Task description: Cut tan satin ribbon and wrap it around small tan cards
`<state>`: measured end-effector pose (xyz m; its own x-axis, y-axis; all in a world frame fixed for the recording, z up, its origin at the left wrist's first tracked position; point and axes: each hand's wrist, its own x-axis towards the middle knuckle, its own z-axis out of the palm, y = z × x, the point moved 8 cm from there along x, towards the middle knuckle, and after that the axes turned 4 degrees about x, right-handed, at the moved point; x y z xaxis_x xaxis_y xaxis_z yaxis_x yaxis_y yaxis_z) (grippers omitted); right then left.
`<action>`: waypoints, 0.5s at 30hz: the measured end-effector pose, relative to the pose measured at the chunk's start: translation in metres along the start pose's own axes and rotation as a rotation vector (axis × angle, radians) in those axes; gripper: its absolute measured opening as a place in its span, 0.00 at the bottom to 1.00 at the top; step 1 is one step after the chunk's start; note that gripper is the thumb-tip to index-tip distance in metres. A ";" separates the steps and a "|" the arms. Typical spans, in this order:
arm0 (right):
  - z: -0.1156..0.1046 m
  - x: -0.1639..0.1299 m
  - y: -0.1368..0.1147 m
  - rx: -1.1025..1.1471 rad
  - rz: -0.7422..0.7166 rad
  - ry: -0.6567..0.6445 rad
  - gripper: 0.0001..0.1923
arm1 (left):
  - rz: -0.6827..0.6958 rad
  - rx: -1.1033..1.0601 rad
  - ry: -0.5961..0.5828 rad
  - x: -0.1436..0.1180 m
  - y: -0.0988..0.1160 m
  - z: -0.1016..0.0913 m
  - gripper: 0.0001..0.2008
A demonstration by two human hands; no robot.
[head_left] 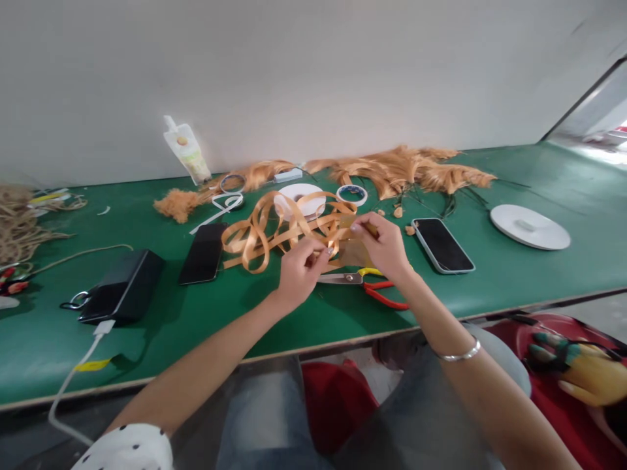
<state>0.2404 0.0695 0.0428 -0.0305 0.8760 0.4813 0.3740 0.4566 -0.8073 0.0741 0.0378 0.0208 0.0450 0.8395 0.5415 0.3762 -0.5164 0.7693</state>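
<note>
Over the green table, my left hand (pixel 301 271) is closed in a pinch at the edge of a loose heap of orange ribbon (pixel 255 238), with a strip of it at the fingertips. My right hand (pixel 385 245) is closed too, its fingers around something small and brown that I cannot make out. Between the hands shows a blurred, see-through brownish patch (pixel 355 253). Just below lie scissors (pixel 385 297) with red and yellow handles, their blades toward my left hand. Behind the ribbon sits a white spool (pixel 301 201), partly covered by its loops.
Bundles of orange fibre (pixel 401 170) lie along the wall beside a tape roll (pixel 351 194). A black phone (pixel 203 254) and a pale-cased phone (pixel 443 245) flank the ribbon. A white disc (pixel 530 227) is at right. Left stands a black box (pixel 122 287) with a white cable.
</note>
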 end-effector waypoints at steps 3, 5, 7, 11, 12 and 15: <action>0.014 -0.003 -0.011 0.018 -0.095 -0.158 0.05 | 0.019 0.010 -0.010 0.003 -0.001 0.000 0.13; 0.020 -0.006 -0.016 0.017 -0.139 -0.202 0.05 | -0.079 -0.040 -0.097 0.006 -0.013 0.007 0.17; 0.024 -0.008 -0.018 0.011 -0.167 -0.222 0.06 | -0.188 -0.112 -0.156 0.007 -0.025 0.013 0.17; 0.024 -0.010 -0.017 -0.002 -0.181 -0.202 0.07 | -0.338 -0.256 -0.187 0.007 -0.039 0.019 0.19; 0.023 -0.010 -0.016 -0.006 -0.178 -0.193 0.07 | -0.366 -0.284 -0.205 0.006 -0.042 0.021 0.20; 0.022 -0.009 -0.015 -0.003 -0.170 -0.181 0.07 | -0.367 -0.263 -0.232 0.008 -0.045 0.022 0.20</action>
<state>0.2145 0.0576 0.0432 -0.2586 0.8004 0.5409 0.3522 0.5995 -0.7187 0.0784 0.0715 -0.0167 0.1691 0.9737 0.1529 0.1615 -0.1804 0.9702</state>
